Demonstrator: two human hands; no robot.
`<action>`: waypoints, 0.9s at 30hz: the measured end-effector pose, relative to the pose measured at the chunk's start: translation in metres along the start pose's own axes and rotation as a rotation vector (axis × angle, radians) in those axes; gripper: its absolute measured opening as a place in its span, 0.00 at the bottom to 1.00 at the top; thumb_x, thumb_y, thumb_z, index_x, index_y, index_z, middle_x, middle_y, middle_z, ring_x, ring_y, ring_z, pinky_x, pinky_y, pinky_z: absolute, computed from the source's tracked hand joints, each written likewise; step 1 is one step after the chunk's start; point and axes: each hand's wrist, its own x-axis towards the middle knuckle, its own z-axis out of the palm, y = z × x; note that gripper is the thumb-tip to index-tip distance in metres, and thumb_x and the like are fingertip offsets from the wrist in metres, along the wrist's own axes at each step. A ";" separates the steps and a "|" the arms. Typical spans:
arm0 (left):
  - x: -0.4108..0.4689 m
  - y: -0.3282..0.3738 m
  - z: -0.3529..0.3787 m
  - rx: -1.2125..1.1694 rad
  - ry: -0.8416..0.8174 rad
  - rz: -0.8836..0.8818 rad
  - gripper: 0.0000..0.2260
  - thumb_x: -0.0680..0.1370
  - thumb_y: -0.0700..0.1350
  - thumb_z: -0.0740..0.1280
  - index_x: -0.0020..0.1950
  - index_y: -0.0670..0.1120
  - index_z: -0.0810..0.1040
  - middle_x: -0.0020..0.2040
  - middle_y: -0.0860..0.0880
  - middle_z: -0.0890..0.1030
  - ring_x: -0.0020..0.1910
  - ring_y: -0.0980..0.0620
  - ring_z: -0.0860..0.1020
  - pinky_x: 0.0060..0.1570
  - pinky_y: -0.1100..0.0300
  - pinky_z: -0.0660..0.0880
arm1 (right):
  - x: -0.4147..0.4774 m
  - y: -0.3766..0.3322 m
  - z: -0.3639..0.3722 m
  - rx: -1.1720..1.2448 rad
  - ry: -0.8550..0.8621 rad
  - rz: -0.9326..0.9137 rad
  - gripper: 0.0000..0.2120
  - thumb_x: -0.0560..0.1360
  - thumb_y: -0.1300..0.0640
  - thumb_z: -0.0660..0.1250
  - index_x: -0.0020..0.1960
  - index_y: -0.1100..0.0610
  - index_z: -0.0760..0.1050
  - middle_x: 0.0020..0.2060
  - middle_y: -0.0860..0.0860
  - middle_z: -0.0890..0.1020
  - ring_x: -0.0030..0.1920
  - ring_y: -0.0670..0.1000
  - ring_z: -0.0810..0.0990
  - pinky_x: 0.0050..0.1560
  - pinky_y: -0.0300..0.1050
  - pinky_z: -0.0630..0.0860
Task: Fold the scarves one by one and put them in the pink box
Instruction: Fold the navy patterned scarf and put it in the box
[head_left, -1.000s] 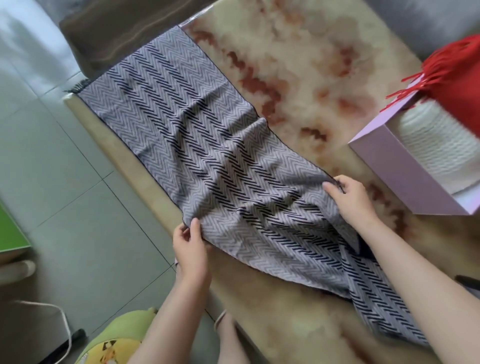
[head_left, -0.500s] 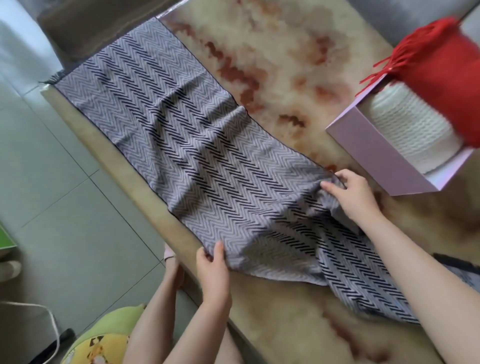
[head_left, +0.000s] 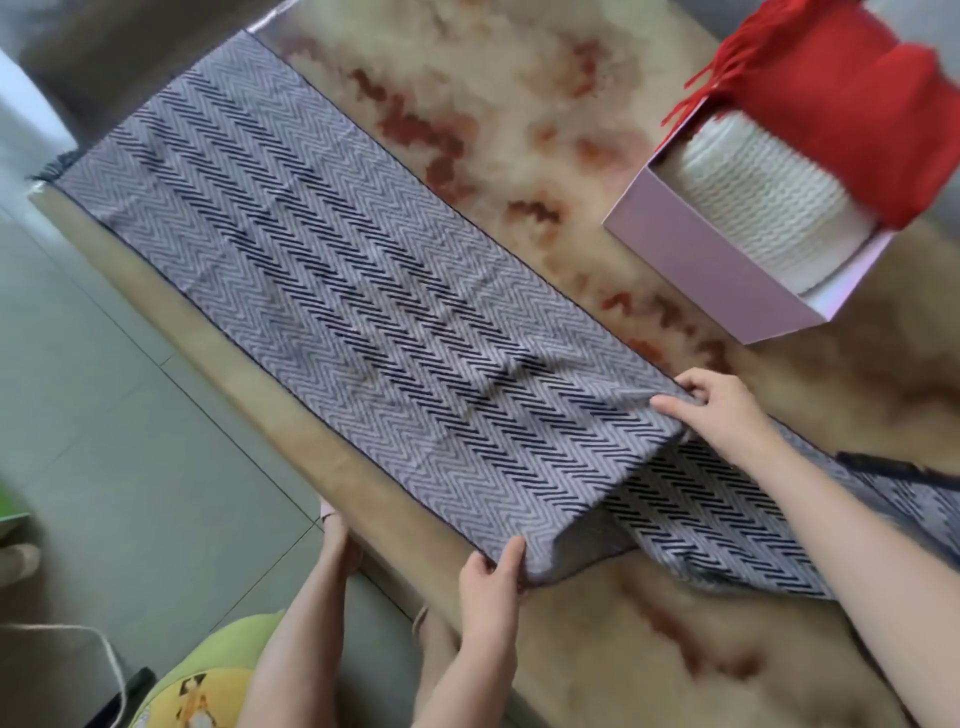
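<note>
Nearest, below the scarf's near edge, a green cushion (head_left: 218, 670) and a pale cable (head_left: 104, 649) sit over the tiled floor (head_left: 104, 415).

The left grip (head_left: 491, 577) is clamped on the grey zigzag scarf (head_left: 337, 291) at its near edge, thumb on top and fingers tucked under the cloth. The right grip (head_left: 722, 410) pinches the same scarf at the opposite, far edge. The two grips stand straight across the cloth from each other. This looks like a way to hold one crosswise fold line taut, so the edges stay matched.

From that line the scarf runs away to the left, flat along the surface (head_left: 519, 130), with its far end hanging just off the corner. To the right of the line a second layer trails under the right forearm. A dark fringe (head_left: 893, 467) shows there. Whether that layer is already doubled under or only slack is hard to tell from this blurred view.

I judge the fold is in its first stage, and the scarf is not yet compact enough to box.

Beyond the scarf's far edge, apart from it, the pink box (head_left: 727, 280) stands open. A white knit (head_left: 763, 208) lies in it and a red scarf (head_left: 852, 104) is heaped over its far rim, tassels spilling outward. The box stays close, presumably for a short carry.
</note>
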 end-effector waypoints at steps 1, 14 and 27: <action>-0.002 -0.003 0.001 0.006 0.004 -0.005 0.07 0.78 0.41 0.65 0.41 0.41 0.74 0.38 0.44 0.78 0.36 0.49 0.76 0.27 0.64 0.75 | -0.002 0.003 -0.004 -0.019 0.021 0.005 0.11 0.70 0.51 0.74 0.44 0.57 0.75 0.33 0.52 0.76 0.37 0.53 0.74 0.38 0.47 0.67; -0.019 -0.031 0.007 -0.039 -0.058 -0.044 0.06 0.74 0.37 0.70 0.45 0.41 0.73 0.44 0.46 0.78 0.42 0.52 0.78 0.44 0.61 0.75 | -0.022 0.060 -0.020 -0.044 0.030 0.042 0.17 0.79 0.57 0.61 0.67 0.55 0.70 0.66 0.54 0.72 0.68 0.55 0.63 0.67 0.48 0.60; -0.035 -0.044 0.012 0.141 0.005 0.321 0.03 0.74 0.38 0.70 0.46 0.42 0.81 0.39 0.51 0.85 0.41 0.58 0.82 0.41 0.70 0.75 | -0.043 0.108 -0.022 -0.522 0.006 -0.143 0.30 0.67 0.53 0.76 0.66 0.49 0.69 0.59 0.48 0.72 0.64 0.54 0.61 0.65 0.50 0.52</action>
